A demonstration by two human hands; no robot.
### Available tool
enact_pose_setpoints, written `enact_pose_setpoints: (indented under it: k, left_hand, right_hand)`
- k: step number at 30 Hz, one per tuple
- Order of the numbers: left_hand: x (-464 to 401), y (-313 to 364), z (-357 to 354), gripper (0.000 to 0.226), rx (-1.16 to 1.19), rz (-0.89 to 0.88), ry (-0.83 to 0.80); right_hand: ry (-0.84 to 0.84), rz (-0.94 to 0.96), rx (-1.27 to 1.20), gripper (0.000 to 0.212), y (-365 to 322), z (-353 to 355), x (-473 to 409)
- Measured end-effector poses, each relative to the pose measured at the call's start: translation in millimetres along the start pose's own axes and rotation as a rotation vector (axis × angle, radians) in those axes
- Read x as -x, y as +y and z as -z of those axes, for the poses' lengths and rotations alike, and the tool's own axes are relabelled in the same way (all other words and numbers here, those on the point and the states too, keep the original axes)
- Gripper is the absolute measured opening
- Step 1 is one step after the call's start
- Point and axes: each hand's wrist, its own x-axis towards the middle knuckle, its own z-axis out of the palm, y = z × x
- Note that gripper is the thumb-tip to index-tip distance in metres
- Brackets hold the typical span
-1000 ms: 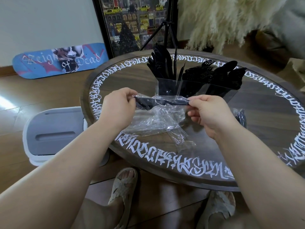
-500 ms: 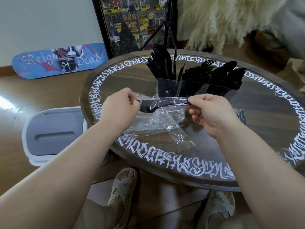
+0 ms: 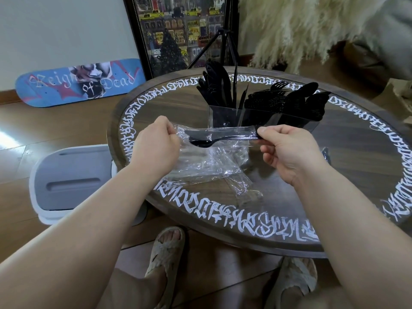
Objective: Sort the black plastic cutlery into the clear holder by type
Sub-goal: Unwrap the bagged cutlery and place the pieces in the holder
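Pinching a clear wrapper [image 3: 225, 132] between them above the worktop [image 3: 347, 166], the left hand [image 3: 156, 148] grips the plastic end and the right hand [image 3: 287, 152] holds the black cutlery [image 3: 214, 139] handles, near the clear holder [image 3: 256, 118].

Only thing you can actually read here is the blue skateboard deck [image 3: 80, 82] leaning against the wall on the floor, it says "Reign of Dead" in a pale gothic-style script across it. The round wooden table [image 3: 347, 166] has a ring of white calligraphy-type lettering running all around its edge, but it's stylized enough that I can't make out any real words. The framed picture [image 3: 178, 32] behind the table has yellow cabs and shop fronts with tiny signs, way too small to read.
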Motion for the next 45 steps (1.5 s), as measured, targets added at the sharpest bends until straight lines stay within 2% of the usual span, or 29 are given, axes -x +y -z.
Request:
enact_pose_setpoints:
  k: [5,11,13,16,18,20,22,28,34,40,42,45]
  left_hand:
    - [1.0,2.5,-3.7,0.018,-0.014,-0.078,-0.047]
    - [-0.6,-1.5,-2.3,0.022,-0.113,-0.053,0.020]
    - [-0.2,-2.2,-2.0,0.030,-0.132,-0.061,0.045]
    - [4.9,1.8,-3.0,0.046,-0.126,-0.216,0.071]
    - [9.5,8.5,-4.9,0.051,-0.145,-0.310,-0.004]
    - [12.5,14.9,-7.5,0.050,-0.180,-0.309,-0.108]
    - [12.2,14.9,-9.7,0.048,-0.211,-0.284,-0.141]
    - [2.1,0.6,-10.2,0.038,-0.163,-0.265,-0.056]
    - [3.0,4.8,-18.4,0.032,-0.154,-0.300,-0.059]
    - [8.1,14.3,-17.0,0.030,-0.154,-0.346,0.137]
    - [11.1,20.2,-17.1,0.024,-0.112,-0.366,0.075]
    - [13.9,23.5,-24.9,0.030,-0.146,-0.389,-0.130]
  right_hand:
    - [-0.011,0.020,0.024,0.012,2.3,-0.2,-1.8]
    - [0.034,0.048,0.021,0.011,0.1,3.1,-2.2]
    - [0.031,0.042,0.023,0.011,0.3,3.5,-2.5]
    - [-0.003,0.031,0.038,0.012,1.7,0.8,-1.6]
    - [-0.032,0.028,0.045,0.013,2.7,-2.0,-0.3]
    - [-0.045,0.031,0.049,0.015,2.6,-3.9,0.5]
    - [-0.041,0.035,0.050,0.016,2.0,-4.3,0.6]
    - [-0.004,0.017,-0.004,0.018,-3.5,3.7,0.0]
    - [-0.083,-0.014,-0.008,0.021,-1.6,0.9,3.7]
    - [-0.071,0.022,0.002,0.015,-0.8,10.8,0.3]
    - [-0.061,0.026,0.009,0.015,0.3,14.0,-0.8]
    - [-0.035,0.038,0.007,0.016,0.5,19.5,-1.9]
